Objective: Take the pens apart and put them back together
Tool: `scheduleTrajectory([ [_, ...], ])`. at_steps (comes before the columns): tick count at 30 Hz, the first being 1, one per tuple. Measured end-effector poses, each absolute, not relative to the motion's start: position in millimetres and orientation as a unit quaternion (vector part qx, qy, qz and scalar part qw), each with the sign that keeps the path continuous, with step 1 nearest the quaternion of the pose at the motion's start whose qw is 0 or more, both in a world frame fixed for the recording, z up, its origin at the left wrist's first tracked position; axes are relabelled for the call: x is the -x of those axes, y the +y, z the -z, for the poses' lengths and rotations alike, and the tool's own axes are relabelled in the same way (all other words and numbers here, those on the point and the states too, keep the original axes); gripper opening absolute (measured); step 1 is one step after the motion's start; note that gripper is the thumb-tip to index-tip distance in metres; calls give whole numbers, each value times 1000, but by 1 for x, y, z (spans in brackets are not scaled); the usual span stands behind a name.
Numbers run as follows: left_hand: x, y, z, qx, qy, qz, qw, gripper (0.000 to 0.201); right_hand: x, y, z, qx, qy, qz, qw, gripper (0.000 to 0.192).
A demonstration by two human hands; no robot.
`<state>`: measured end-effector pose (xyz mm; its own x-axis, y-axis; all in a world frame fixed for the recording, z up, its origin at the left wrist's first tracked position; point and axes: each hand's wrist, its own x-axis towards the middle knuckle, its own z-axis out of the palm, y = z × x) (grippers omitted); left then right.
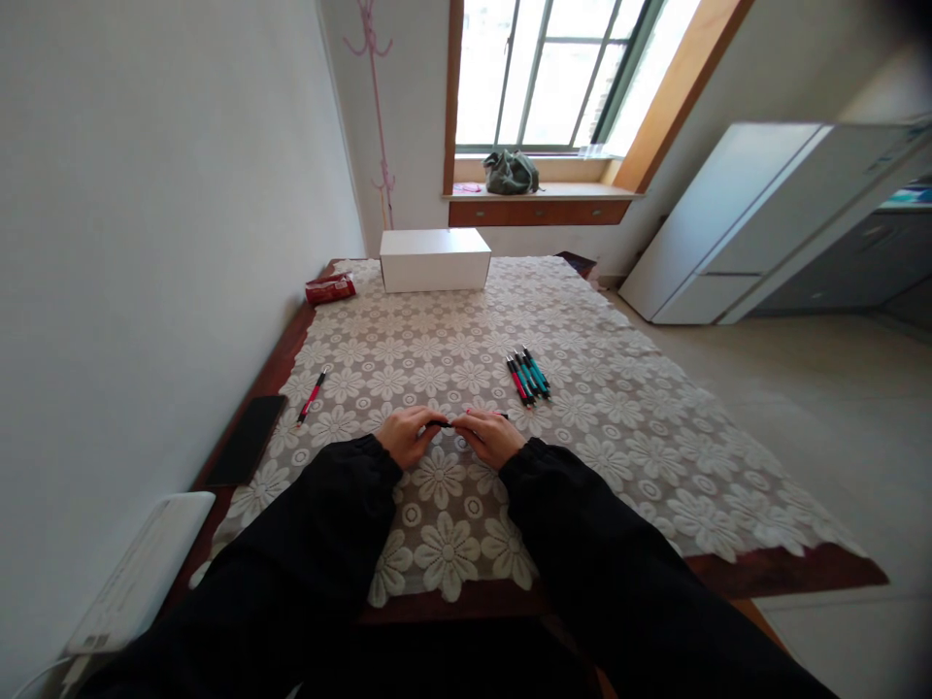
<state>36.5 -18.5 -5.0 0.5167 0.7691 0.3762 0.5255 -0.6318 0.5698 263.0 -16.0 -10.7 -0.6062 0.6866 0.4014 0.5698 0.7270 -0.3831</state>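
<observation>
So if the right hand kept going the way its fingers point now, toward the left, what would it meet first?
The right hand points left along the thin dark pen it grips, so it would first meet the left hand at that pen's other end. Further off lies the single red pen, though depth is unclear.

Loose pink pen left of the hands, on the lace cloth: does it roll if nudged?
Probably little: the pink pen lies flat on the lace cloth, whose openwork should catch it. It looks thin and stiff, likely light. Its round barrel might roll if pushed sideways.
</observation>
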Motion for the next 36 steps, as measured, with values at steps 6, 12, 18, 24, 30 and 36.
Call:
scheduleTrajectory([
  [6,-36,-19,3,-848,387,-304,198,23,-263,-16,11,349,-889,-116,271,24],
  [12,-37,-18,6,-858,370,-295,201,22,-264,-14,16,349,-890,-115,269,24],
  [18,-38,-21,8,-841,406,-293,206,19,-263,-14,16,365,-886,-127,256,20],
  [24,-40,-21,4,-837,426,-280,197,18,-261,-16,11,374,-875,-144,272,16],
  [30,-40,-20,5,-841,429,-275,179,20,-261,-17,10,366,-877,-138,277,13],
  [36,-37,-18,7,-861,402,-256,176,22,-262,-17,8,375,-883,-107,262,10],
])
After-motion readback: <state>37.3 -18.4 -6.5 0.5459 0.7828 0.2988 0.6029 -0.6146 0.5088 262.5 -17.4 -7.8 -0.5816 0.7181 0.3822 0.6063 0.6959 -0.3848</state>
